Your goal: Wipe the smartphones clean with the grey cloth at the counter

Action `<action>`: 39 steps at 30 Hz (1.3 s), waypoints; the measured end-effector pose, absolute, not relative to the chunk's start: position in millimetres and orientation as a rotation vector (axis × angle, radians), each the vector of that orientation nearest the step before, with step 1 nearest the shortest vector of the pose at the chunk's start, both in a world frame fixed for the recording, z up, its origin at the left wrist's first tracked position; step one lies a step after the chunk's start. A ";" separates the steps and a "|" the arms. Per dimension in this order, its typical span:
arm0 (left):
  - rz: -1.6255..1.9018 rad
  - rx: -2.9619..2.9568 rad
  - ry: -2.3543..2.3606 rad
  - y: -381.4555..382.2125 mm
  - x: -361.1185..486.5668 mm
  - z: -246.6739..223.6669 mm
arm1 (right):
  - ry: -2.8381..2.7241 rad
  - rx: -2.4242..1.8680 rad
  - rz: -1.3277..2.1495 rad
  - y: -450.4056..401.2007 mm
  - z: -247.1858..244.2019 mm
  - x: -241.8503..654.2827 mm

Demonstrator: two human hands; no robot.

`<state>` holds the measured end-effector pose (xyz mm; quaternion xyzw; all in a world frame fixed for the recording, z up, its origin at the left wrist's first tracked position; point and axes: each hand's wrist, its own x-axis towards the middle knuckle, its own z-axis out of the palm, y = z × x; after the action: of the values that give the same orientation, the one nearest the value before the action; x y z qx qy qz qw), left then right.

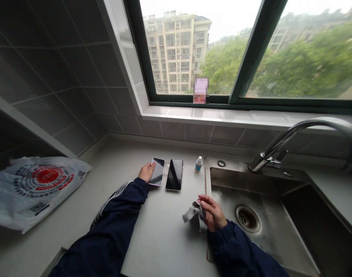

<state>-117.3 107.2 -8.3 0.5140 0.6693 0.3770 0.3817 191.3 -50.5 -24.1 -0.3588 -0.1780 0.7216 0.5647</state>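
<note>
Our left hand (147, 172) lies on a phone (158, 171), its grip apart. Our right hand (213, 212) has its grip clamped on a cloth (193, 215), at five o'clock from a second phone (174, 174), untouched, with a small bottle (198, 164) at its two o'clock.

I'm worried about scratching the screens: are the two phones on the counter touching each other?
Apart. The head view shows a thin strip of pale counter between the phone under the left hand and the darker phone.
</note>
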 end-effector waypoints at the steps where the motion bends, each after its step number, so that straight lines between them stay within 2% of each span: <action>1: 0.942 1.334 1.743 110.0 -116.2 -9.3 | -0.421 -0.838 1.707 -50.4 -24.3 191.6; 17: 0.817 1.689 2.131 108.3 -86.9 6.7 | -0.494 -0.793 1.750 -45.8 -38.9 194.8; 24: 0.813 1.874 2.097 89.4 -82.3 10.2 | -0.488 -0.782 1.759 -47.2 -36.4 194.0; 33: 0.627 1.869 2.133 80.4 -80.1 8.5 | -0.488 -0.782 1.769 -49.3 -27.5 193.1; 39: 0.695 1.886 2.085 70.8 -82.2 18.5 | -0.503 -0.780 1.769 -49.9 -25.9 192.2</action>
<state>-82.2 70.8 18.5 0.6462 0.7146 0.2383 0.1224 192.2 -49.9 -25.9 -0.3283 -0.2116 0.7445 0.5415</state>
